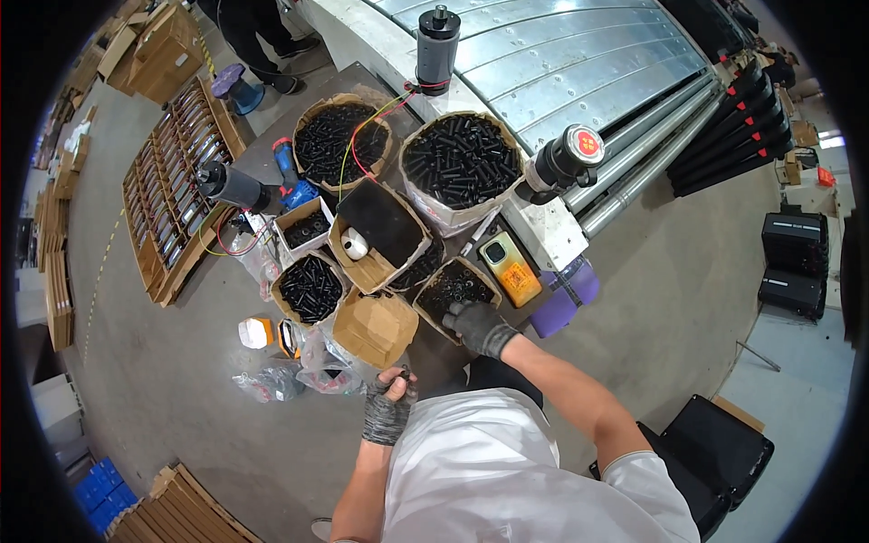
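Observation:
My right hand [480,328], in a grey glove, reaches into the near edge of a cardboard box [496,288] of small black rings [457,285]. Its fingertips dip among the rings, so whatever they grip is hidden. Close to my body, my left hand [389,407] is closed in a pinch, in a grey glove that leaves the thumb bare. A small black part [405,372] shows at its fingertips; its exact kind is too small to make out. Just beyond the left hand stands an open cardboard box [376,326] with its brown inside showing.
Boxes of black cylindrical parts [462,161] stand farther back. A phone [510,270] lies right of the rings, by a purple item [570,299]. Motor-like cylinders [437,54] stand around the table. A blue power tool [294,185] lies left; plastic bags [326,366] hang near.

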Motion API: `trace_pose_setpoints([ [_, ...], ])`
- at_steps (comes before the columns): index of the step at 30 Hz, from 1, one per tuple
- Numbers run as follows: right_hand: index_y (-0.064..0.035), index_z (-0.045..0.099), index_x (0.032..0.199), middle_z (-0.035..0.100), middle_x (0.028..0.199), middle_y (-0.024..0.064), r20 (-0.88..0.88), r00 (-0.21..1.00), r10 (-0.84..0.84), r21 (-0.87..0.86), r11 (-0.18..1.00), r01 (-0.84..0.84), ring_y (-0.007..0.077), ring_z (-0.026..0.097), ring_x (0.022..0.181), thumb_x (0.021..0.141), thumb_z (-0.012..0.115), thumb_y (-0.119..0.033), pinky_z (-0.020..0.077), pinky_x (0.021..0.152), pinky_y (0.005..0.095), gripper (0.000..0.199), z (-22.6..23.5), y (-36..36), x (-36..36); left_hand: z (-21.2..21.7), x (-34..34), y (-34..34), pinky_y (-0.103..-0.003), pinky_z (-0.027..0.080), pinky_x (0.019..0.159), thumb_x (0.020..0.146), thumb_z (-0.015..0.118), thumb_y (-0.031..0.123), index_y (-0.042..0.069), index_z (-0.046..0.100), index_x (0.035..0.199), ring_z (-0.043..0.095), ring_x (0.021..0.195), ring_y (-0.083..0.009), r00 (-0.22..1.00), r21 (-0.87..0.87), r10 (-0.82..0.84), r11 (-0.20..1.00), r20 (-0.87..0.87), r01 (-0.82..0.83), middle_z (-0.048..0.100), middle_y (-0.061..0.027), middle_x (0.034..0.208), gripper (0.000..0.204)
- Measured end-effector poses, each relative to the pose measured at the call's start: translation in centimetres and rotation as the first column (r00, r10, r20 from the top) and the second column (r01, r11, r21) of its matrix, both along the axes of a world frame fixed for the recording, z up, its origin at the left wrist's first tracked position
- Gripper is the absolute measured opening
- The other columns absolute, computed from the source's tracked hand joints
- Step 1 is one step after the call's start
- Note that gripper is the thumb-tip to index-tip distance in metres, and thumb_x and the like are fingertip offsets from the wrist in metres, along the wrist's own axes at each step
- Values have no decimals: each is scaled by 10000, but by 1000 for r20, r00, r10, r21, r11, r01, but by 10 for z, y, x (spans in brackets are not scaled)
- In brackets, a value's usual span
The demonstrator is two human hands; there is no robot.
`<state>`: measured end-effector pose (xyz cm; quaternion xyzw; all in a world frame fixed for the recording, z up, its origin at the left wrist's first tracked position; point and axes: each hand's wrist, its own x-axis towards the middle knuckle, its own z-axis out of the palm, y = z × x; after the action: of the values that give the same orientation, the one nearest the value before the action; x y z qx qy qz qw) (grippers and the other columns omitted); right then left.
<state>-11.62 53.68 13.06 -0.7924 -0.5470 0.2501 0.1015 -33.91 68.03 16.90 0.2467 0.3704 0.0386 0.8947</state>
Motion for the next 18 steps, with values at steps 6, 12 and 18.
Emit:
trace_pose_setpoints([
  [6,-111,607,966,610,929,149,128,992,-13,-111,993,27,314,653,808,803,561,-183,524,643,432,184,-31,27,-2,4,12,-10,-297,487,724,834,694,80,81,628,1041,600,822,-179,1000,12,-15,1000,-23,16,650,-100,946,217],
  [12,-91,615,956,605,901,165,-4,1000,17,-61,998,-17,340,646,818,794,556,-141,519,674,430,180,-39,15,14,10,23,-13,-289,494,723,846,675,61,67,620,1048,597,820,-185,1000,-22,8,1000,-20,-8,642,-100,953,209],
  [18,-47,634,966,653,980,157,-482,839,-254,61,945,322,343,625,871,809,583,-104,479,770,404,174,-27,-1,40,2,21,-12,-310,496,698,854,671,77,66,606,1077,598,794,-185,999,-18,46,999,-16,-46,647,-108,965,233],
])
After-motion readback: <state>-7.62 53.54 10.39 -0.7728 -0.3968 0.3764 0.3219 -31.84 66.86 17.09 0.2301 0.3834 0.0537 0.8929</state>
